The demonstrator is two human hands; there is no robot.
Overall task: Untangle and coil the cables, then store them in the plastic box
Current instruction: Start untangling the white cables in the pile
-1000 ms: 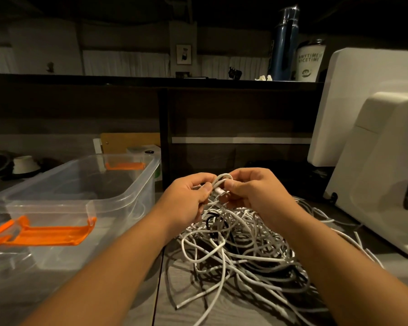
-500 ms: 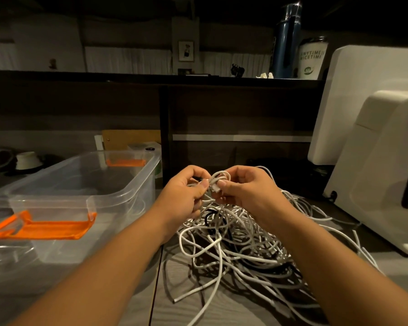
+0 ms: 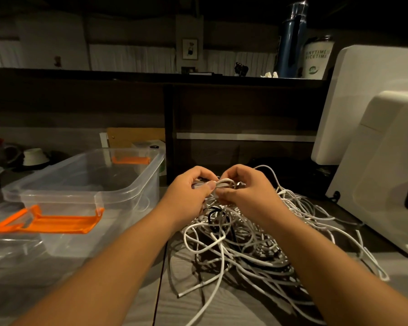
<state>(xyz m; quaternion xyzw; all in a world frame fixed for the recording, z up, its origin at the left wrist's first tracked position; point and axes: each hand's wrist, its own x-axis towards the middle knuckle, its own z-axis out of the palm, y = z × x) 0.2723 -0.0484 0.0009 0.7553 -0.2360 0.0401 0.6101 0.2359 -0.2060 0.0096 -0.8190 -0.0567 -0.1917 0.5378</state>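
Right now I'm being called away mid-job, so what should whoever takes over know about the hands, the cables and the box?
Left hand: pinches a small white cable loop above the pile.
Right hand: pinches the same loop from the other side.
Cables: the tangled pile lies on the table, right of the plastic box; a black cable is mixed in.
Done: no coil shows in the box.
Left: free this cable, coil it, repeat for the rest, then store all of them in the box.
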